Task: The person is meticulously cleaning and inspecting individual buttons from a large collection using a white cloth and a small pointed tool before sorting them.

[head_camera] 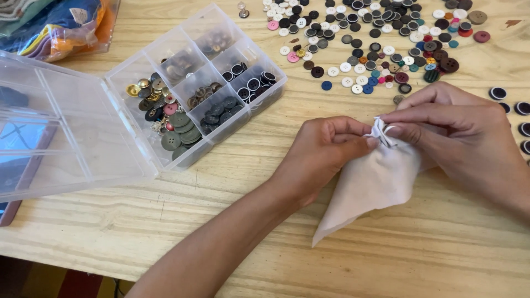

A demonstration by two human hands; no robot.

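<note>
A piece of white cloth lies on the wooden table, its top corner bunched up. My left hand pinches that bunched corner from the left with thumb and forefinger. My right hand pinches the same corner from the right, fingertips meeting the left hand's. What sits inside the bunched corner is hidden by the fingers.
A clear plastic compartment box with sorted buttons stands open at the left, its lid laid flat. A loose heap of mixed buttons covers the far table. Several black-and-white buttons lie at the right edge. Bagged fabrics sit top left.
</note>
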